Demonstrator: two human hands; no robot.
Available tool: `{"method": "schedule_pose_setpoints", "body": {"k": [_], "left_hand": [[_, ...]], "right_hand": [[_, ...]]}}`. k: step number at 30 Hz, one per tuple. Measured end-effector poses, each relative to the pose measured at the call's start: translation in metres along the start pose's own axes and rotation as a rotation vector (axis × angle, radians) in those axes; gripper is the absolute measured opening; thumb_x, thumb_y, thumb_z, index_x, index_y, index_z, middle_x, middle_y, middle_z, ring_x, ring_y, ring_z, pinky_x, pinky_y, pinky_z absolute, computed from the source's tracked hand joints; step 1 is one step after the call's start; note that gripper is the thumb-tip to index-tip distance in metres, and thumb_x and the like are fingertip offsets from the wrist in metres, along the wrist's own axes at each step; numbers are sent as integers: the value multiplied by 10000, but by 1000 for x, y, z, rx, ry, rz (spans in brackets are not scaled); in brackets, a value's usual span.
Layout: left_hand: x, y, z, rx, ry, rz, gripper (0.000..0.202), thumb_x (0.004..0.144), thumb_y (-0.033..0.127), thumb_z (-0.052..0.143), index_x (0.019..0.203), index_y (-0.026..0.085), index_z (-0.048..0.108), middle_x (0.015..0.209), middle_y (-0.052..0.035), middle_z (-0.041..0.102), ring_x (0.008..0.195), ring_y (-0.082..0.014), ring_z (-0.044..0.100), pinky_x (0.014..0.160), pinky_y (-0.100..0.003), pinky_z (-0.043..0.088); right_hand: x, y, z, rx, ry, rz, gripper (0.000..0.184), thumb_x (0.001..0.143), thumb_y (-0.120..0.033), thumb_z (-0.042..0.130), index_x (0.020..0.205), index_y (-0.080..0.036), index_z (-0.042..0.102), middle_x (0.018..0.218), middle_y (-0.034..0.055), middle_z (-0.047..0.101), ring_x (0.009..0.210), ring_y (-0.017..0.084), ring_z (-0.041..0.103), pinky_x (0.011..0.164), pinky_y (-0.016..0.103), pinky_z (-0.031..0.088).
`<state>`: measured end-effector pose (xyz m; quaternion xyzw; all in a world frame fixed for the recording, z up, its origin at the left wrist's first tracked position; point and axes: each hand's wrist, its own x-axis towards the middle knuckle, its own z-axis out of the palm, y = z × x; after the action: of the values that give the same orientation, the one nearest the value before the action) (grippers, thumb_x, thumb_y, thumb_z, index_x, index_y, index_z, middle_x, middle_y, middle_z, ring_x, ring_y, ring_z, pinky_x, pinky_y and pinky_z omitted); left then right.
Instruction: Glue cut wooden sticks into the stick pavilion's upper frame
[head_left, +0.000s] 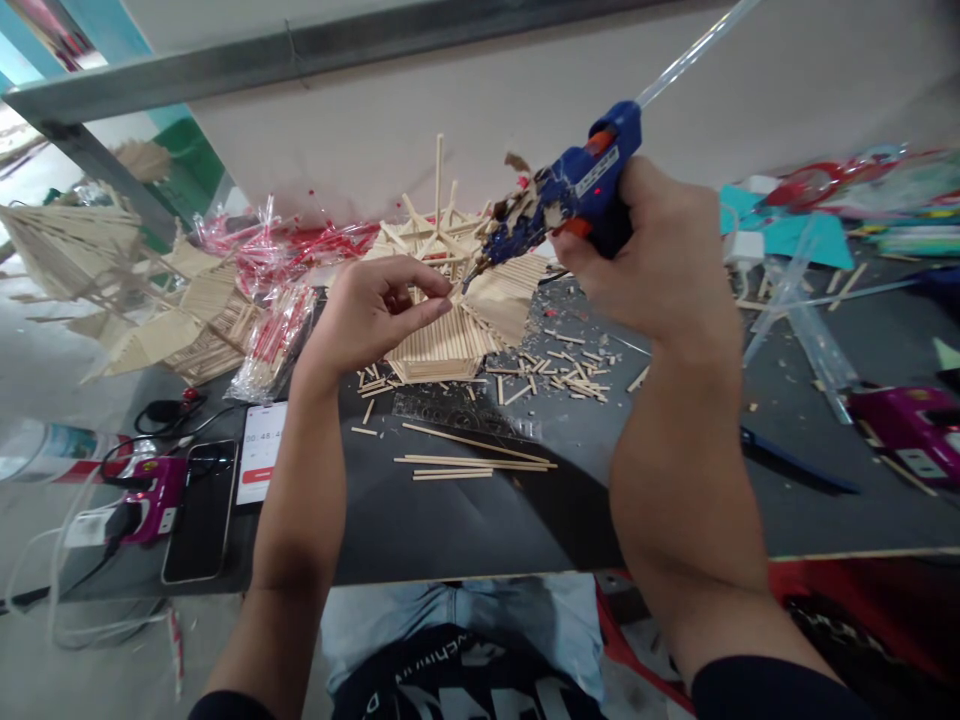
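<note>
My right hand (651,250) grips a blue hot glue gun (571,195) with a clear glue stick poking out of its back; the nozzle points down-left. My left hand (379,305) pinches a short thin wooden stick (452,287) whose end sits right at the gun's nozzle tip. Behind both hands stands a model built of thin wooden sticks (457,330) on the dark table (465,520). Several long sticks (472,460) lie loose in front of the model, and short stick offcuts (562,375) are scattered to its right.
Packets of sticks in red-printed plastic (274,340) and flat stick panels (180,320) lie at the left. Two phones (202,510) and a purple glue gun (150,495) with cables sit near the left edge. Another purple glue gun (911,425) lies at the right.
</note>
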<state>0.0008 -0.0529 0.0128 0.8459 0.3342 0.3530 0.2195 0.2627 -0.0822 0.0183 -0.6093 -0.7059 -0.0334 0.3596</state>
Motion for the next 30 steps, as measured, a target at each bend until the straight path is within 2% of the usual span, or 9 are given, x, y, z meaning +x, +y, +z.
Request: {"method": "schedule_pose_setpoints", "body": {"k": [6,11,21,30], "left_hand": [[0,-1,1,0,4,18,131,864,306,679,885,196,747,799,-32,717,557,-83,467,559,-255,447],[0,-2,2,31,-7,8,137,864,312,684,904,199,750,794,-35,714,558,-86,471,558,-259,443],[0,-3,4,18,-4,-6,117,853,281,695,913,201,756,832,-29,726,566,-81,476,546,-260,420],[0,-6,5,-10,-1,24,96,863,272,689,906,206,745,828,-29,715,557,-80,454,543,-272,407]], "right_hand": [[0,0,0,8,-11,14,214,844,-249,615,1052,-207,631,879,77,658,730,201,544,739,338,451],[0,2,2,-1,1,10,344,843,-261,615,1177,-182,647,882,80,669,747,219,574,750,356,463],[0,1,2,-44,-35,35,244,856,-272,608,1080,-189,657,862,75,662,703,191,530,703,330,440],[-1,1,1,3,-29,-2,341,867,-256,610,1195,-169,636,869,80,645,716,194,519,735,341,451]]}}
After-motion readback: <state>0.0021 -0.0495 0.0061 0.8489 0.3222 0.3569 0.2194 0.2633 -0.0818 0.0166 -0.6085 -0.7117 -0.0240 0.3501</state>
